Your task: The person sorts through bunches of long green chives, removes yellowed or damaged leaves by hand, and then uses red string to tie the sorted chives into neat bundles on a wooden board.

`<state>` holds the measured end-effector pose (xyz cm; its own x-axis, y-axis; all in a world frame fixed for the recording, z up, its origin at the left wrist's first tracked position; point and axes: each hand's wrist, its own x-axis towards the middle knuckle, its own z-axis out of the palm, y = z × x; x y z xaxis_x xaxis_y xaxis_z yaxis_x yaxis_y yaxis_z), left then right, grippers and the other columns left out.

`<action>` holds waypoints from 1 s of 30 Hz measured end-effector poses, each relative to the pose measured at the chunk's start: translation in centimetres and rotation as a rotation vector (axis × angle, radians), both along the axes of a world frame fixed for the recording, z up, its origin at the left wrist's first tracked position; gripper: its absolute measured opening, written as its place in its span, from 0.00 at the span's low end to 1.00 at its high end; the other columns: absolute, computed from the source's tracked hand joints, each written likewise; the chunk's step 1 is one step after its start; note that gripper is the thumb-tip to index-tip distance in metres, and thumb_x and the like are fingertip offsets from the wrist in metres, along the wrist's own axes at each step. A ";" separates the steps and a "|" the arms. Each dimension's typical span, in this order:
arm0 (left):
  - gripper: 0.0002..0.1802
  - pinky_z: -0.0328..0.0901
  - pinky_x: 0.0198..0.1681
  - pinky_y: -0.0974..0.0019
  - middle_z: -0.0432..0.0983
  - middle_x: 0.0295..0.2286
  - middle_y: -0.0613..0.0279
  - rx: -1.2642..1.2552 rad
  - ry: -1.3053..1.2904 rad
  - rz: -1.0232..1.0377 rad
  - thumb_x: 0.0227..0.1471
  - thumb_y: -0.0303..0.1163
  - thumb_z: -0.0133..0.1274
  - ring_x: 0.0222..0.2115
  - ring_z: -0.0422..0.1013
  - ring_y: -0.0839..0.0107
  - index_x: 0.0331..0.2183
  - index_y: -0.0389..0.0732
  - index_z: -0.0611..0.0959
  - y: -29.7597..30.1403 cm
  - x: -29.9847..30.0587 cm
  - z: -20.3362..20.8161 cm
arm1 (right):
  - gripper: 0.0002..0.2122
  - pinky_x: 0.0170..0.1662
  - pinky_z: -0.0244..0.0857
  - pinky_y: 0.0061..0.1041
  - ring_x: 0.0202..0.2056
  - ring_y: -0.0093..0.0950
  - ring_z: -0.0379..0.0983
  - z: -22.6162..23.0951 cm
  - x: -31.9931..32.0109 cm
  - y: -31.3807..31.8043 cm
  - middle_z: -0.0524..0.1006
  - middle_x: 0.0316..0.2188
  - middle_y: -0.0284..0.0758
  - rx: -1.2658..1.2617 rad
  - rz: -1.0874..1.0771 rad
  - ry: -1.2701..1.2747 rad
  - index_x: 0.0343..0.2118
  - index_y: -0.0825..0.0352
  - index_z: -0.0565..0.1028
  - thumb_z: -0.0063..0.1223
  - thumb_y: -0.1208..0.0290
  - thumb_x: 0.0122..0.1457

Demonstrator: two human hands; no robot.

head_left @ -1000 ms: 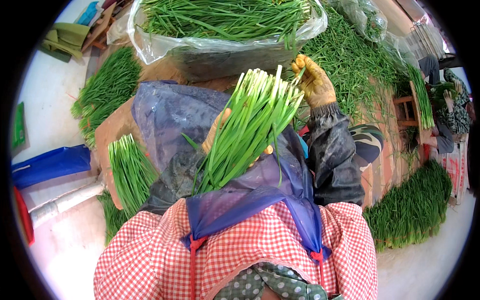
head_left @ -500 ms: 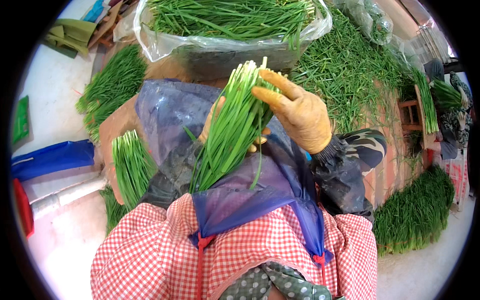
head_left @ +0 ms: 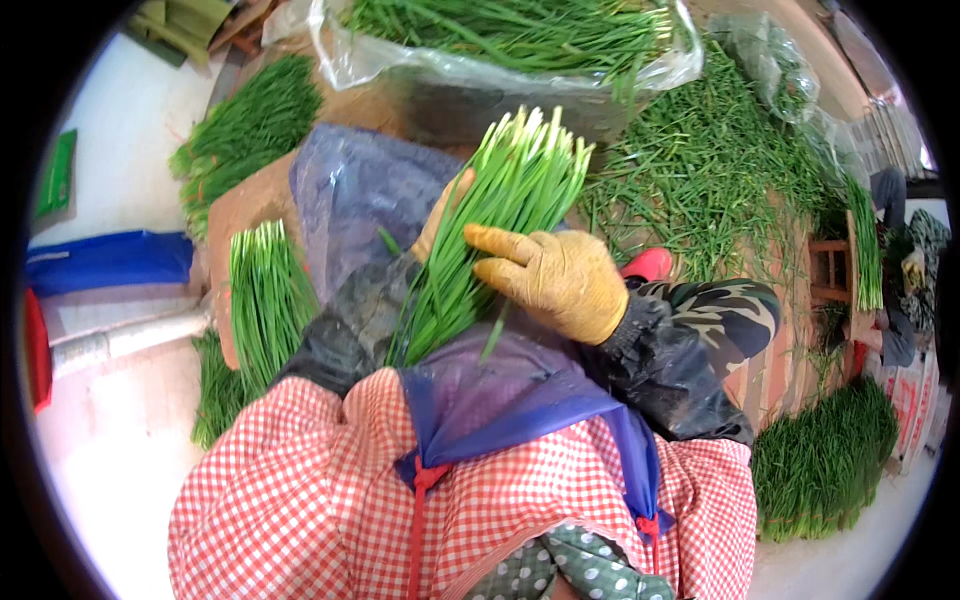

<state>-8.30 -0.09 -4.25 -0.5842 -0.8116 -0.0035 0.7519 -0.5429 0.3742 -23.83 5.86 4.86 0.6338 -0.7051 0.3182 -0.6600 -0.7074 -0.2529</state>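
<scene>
- Reddish floor (head_left: 790, 340) shows on our right, and loose green leaves (head_left: 710, 160) lie in a big messy heap near the top right.
- Up at the top, we see a tub lined with clear plastic (head_left: 660, 80), with lots of long green stalks (head_left: 500, 35) inside.
- Right in front of us is a green bunch (head_left: 500, 200), above our lap. Its pale ends point up and away from us, and its leaf tips point down toward our left sleeve (head_left: 355, 320).
- Our left hand (head_left: 440, 215) is closed on this bunch from the left side and behind. The leaves hide most of its fingers.
- Our right hand (head_left: 550, 280) wears a yellow glove. Two of its fingers stretch out across the front of the leaves, a bit apart. We cannot tell if it squeezes.
- Beside us on the left, another bunch (head_left: 265, 300) lies on a brown board (head_left: 225, 270), next to the shiny purple-blue sheet (head_left: 345, 190) that covers our lap.
- Well apart from our hands, we see a green pile (head_left: 245, 130) at the upper left and a bigger, darker pile (head_left: 825, 465) at the lower right.
- Far on our right, we spot a wooden stool (head_left: 830, 270).
</scene>
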 end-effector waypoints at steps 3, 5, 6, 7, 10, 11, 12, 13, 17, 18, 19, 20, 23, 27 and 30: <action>0.31 0.68 0.48 0.57 0.72 0.50 0.49 0.082 -0.070 0.013 0.63 0.51 0.37 0.44 0.73 0.57 0.58 0.39 0.68 1.0 0.0 1.7 | 0.05 0.25 0.69 0.25 0.26 0.25 0.77 -0.6 -0.6 -1.0 0.80 0.40 0.31 0.022 -0.062 -0.572 0.37 0.60 0.75 0.52 0.69 0.60; 0.37 0.73 0.35 0.61 0.75 0.46 0.44 0.090 -0.171 -0.097 0.61 0.59 0.33 0.35 0.76 0.53 0.57 0.38 0.69 1.1 0.4 1.8 | 0.08 0.23 0.66 0.19 0.24 0.21 0.76 0.5 -2.1 -0.4 0.80 0.39 0.35 0.636 -0.259 -1.035 0.39 0.64 0.73 0.48 0.65 0.65; 0.41 0.75 0.30 0.62 0.75 0.45 0.41 0.049 -0.175 -0.181 0.60 0.63 0.32 0.32 0.77 0.51 0.57 0.37 0.69 0.9 0.4 1.7 | 0.10 0.22 0.62 0.13 0.23 0.17 0.74 1.5 -3.3 -1.0 0.80 0.37 0.35 0.791 -0.325 -1.285 0.41 0.66 0.71 0.47 0.63 0.66; 0.45 0.75 0.34 0.58 0.72 0.46 0.35 0.124 -0.108 -0.389 0.58 0.67 0.31 0.35 0.76 0.47 0.59 0.37 0.66 0.0 1.0 1.7 | 0.10 0.21 0.59 0.11 0.22 0.15 0.71 2.0 -5.1 -2.4 0.80 0.34 0.32 0.848 -0.371 -1.425 0.42 0.64 0.71 0.48 0.64 0.66; 0.51 0.73 0.42 0.50 0.66 0.49 0.23 0.233 0.102 -0.659 0.55 0.72 0.31 0.42 0.74 0.41 0.62 0.37 0.60 -0.2 1.3 0.8 | 0.12 0.28 0.68 0.12 0.26 0.15 0.71 -0.8 -11.1 -6.7 0.78 0.35 0.31 0.757 -0.230 -1.947 0.47 0.69 0.71 0.46 0.66 0.67; 0.53 0.73 0.44 0.49 0.65 0.49 0.21 0.247 0.187 -0.692 0.54 0.73 0.31 0.43 0.73 0.40 0.63 0.37 0.58 0.2 1.0 0.2 | 0.12 0.29 0.69 0.15 0.27 0.17 0.71 -2.7 -13.9 -8.3 0.77 0.36 0.32 0.735 -0.186 -2.050 0.47 0.70 0.71 0.46 0.68 0.67; 0.53 0.72 0.45 0.48 0.63 0.51 0.21 0.214 0.255 -0.743 0.54 0.73 0.31 0.46 0.71 0.39 0.64 0.39 0.57 0.3 0.9 -0.6 | 0.11 0.30 0.70 0.17 0.29 0.20 0.72 -4.5 -16.5 -9.7 0.77 0.37 0.33 0.713 -0.139 -2.152 0.46 0.70 0.72 0.46 0.69 0.67; 0.53 0.72 0.45 0.48 0.62 0.51 0.21 0.237 0.258 -0.755 0.54 0.73 0.31 0.47 0.70 0.38 0.64 0.39 0.57 0.6 0.7 -0.3 | 0.11 0.30 0.69 0.19 0.29 0.19 0.70 -6.4 -19.2 -10.6 0.77 0.36 0.34 0.669 -0.118 -2.080 0.46 0.71 0.72 0.46 0.69 0.67; 0.51 0.70 0.47 0.47 0.60 0.52 0.20 0.284 0.287 -0.800 0.55 0.72 0.31 0.49 0.68 0.38 0.64 0.39 0.56 0.5 0.3 0.0 | 0.17 0.44 0.73 0.27 0.44 0.32 0.76 -12.5 -30.2 -12.2 0.77 0.45 0.45 0.545 -0.906 -1.613 0.49 0.73 0.71 0.49 0.64 0.64; 0.51 0.70 0.47 0.47 0.60 0.52 0.19 0.313 0.273 -0.850 0.55 0.72 0.31 0.49 0.68 0.38 0.64 0.40 0.56 -0.1 -0.4 -0.4 | 0.23 0.51 0.67 0.30 0.51 0.35 0.72 -15.1 -34.1 -10.6 0.74 0.50 0.46 0.522 -1.243 -0.860 0.53 0.73 0.68 0.48 0.58 0.64; 0.51 0.70 0.48 0.47 0.60 0.52 0.19 0.337 0.228 -0.849 0.55 0.71 0.31 0.49 0.68 0.38 0.64 0.40 0.55 -0.7 0.2 -0.3 | 0.27 0.56 0.62 0.31 0.55 0.36 0.68 -15.2 -32.5 -11.0 0.71 0.54 0.46 0.503 -1.246 -0.673 0.57 0.71 0.65 0.46 0.54 0.64; 0.51 0.71 0.46 0.46 0.60 0.52 0.19 0.268 0.226 -0.744 0.55 0.72 0.31 0.49 0.69 0.37 0.64 0.40 0.56 0.0 0.3 0.5 | 0.30 0.61 0.56 0.33 0.60 0.37 0.63 -14.8 -31.0 -11.2 0.67 0.58 0.45 0.466 -1.252 -0.482 0.61 0.69 0.63 0.44 0.49 0.64; 0.51 0.72 0.43 0.47 0.61 0.52 0.20 0.230 0.166 -0.661 0.55 0.71 0.32 0.46 0.71 0.37 0.64 0.39 0.57 -0.2 0.6 2.6 | 0.31 0.65 0.49 0.36 0.67 0.33 0.50 -4.9 -19.2 -10.6 0.57 0.66 0.38 0.509 -0.651 -1.046 0.66 0.55 0.58 0.37 0.42 0.65; 0.48 0.63 0.52 0.33 0.56 0.58 0.31 0.169 0.047 -0.593 0.56 0.67 0.37 0.52 0.62 0.28 0.65 0.42 0.54 -1.8 -0.7 1.7 | 0.26 0.68 0.44 0.30 0.66 0.32 0.53 -0.9 -10.6 -8.4 0.59 0.65 0.38 0.604 -0.126 -0.751 0.65 0.60 0.59 0.28 0.52 0.69; 0.47 0.63 0.52 0.32 0.59 0.58 0.37 0.126 -0.028 -0.552 0.55 0.66 0.40 0.52 0.62 0.27 0.64 0.42 0.58 -2.4 -1.6 3.0 | 0.26 0.67 0.46 0.30 0.65 0.35 0.56 -0.5 -9.9 -7.6 0.60 0.65 0.39 0.543 -0.147 -0.843 0.65 0.62 0.59 0.30 0.54 0.69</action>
<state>-9.95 -2.54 -1.26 -0.9203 -0.3778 -0.1017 0.3344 -0.8945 0.2967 -33.69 -1.70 4.35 0.2463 -0.9403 0.2347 -0.1893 -0.2842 -0.9399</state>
